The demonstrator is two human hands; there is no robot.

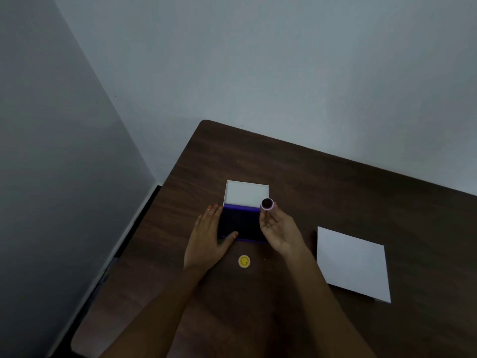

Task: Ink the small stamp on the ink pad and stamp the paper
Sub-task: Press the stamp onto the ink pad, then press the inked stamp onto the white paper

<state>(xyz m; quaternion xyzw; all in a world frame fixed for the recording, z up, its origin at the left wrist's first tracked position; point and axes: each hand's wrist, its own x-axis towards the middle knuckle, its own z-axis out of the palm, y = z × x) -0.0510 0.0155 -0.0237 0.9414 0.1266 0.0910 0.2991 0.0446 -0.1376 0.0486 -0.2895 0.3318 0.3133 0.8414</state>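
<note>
A purple ink pad (241,224) lies open on the dark wooden table (335,182), its white lid (246,193) folded back behind it. My left hand (210,239) rests flat against the pad's left side, thumb touching its front edge. My right hand (277,227) holds the small round stamp (267,204) by the fingertips just above the pad's right rear corner; its dark inked face is turned toward me. A white sheet of paper (353,263) lies to the right, apart from both hands.
A small round yellow smiley cap (244,261) lies on the table just in front of the pad, between my forearms. The table's left edge runs close to a grey wall corner; another wall stands behind the table.
</note>
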